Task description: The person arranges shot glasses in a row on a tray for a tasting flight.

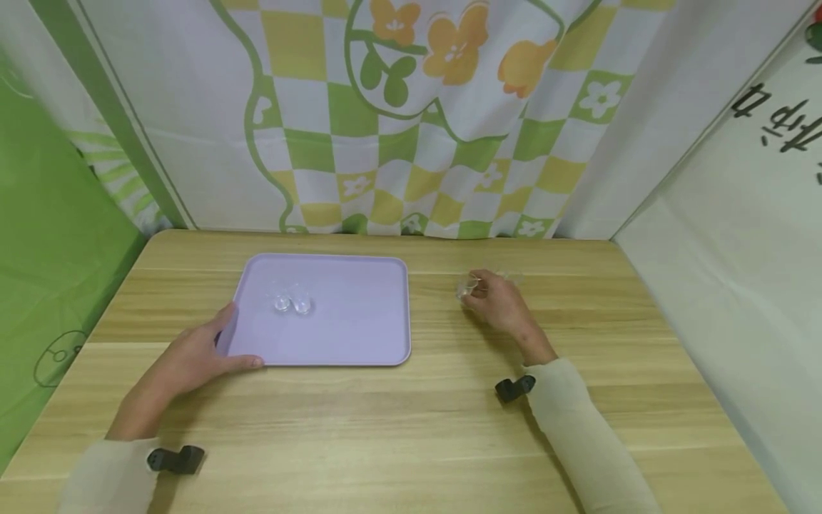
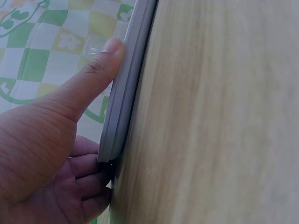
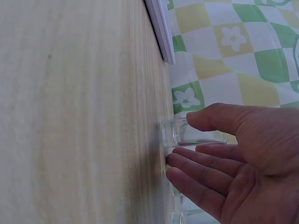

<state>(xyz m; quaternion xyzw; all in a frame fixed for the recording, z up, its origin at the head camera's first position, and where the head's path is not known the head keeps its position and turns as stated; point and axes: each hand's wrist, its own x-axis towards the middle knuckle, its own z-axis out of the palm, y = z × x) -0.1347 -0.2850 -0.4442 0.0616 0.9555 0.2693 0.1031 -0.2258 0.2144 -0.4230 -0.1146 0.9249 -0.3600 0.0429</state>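
My left hand holds the lavender tray at its near left corner. In the left wrist view the thumb lies along the tray's rim and the other fingers curl at its corner. Two small clear glasses stand on the left part of the tray. Right of the tray, my right hand grips another small clear glass between thumb and fingers, its thick base close to the tabletop. More clear glass shows beyond the fingers in the right wrist view, partly hidden by the hand.
The wooden table carries all of this. A checked, flowered curtain hangs behind its far edge. Green cloth stands at the left, a white sheet with dark writing at the right. Each sleeve bears a black wrist camera.
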